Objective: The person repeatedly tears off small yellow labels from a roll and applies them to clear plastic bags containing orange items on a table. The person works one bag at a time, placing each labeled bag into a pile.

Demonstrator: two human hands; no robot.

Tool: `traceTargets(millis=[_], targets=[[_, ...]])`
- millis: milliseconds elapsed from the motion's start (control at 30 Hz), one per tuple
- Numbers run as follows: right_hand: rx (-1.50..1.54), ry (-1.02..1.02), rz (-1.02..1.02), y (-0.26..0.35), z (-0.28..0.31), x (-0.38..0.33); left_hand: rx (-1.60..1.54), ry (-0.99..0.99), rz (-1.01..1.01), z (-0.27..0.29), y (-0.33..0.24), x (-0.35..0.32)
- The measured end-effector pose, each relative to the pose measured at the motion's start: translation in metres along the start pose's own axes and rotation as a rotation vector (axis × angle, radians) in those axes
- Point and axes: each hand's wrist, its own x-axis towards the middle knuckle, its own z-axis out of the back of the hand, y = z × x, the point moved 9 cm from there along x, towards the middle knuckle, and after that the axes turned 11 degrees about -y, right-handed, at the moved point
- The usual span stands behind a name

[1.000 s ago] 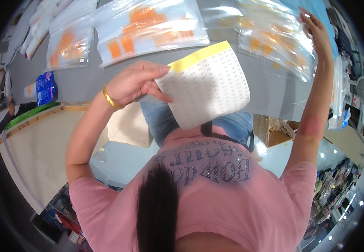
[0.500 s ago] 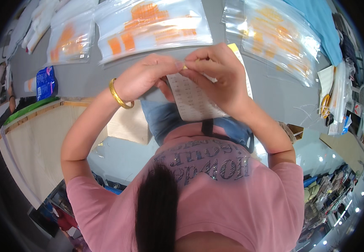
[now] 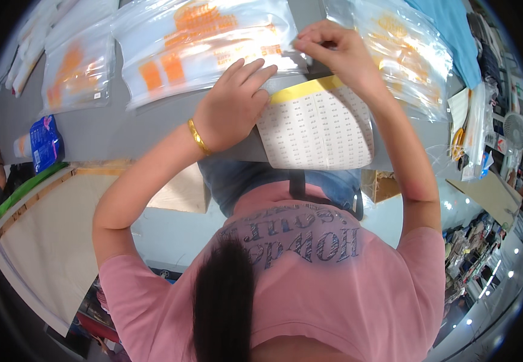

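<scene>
My left hand [image 3: 232, 107], a gold bangle at its wrist, lies with its fingers stretched out on the lower edge of a clear plastic bag [image 3: 201, 63] with orange print. At the bag's right edge, my right hand [image 3: 343, 57] has thumb and forefinger pinched together; whatever is between them is too small to make out. Between my forearms, over the table's near edge, lies a sheet of small white labels [image 3: 315, 130] with a yellow strip along its top.
More printed clear bags lie at the left [image 3: 79, 78] and right [image 3: 403, 60] of the grey table [image 3: 165, 130]. A blue pouch [image 3: 45, 143] stands at the left edge. Orange-handled scissors [image 3: 457, 143] and loose threads are at the right, below light-blue cloth [image 3: 451, 36].
My hands have parted. The left has come down on the middle bag, and the right has moved up to its right edge. The label sheet now lies uncovered.
</scene>
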Motion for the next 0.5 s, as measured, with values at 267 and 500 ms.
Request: traceTargets(millis=[267,500], targets=[[-0.136,-0.013,0.075,-0.014,-0.028,0.011,0.032,-0.044,0.031,-0.005,0.009,0.003],[-0.646,-0.368,0.375,0.016,-0.011,0.005,0.072,-0.014,0.004,-0.011,0.014,0.01]])
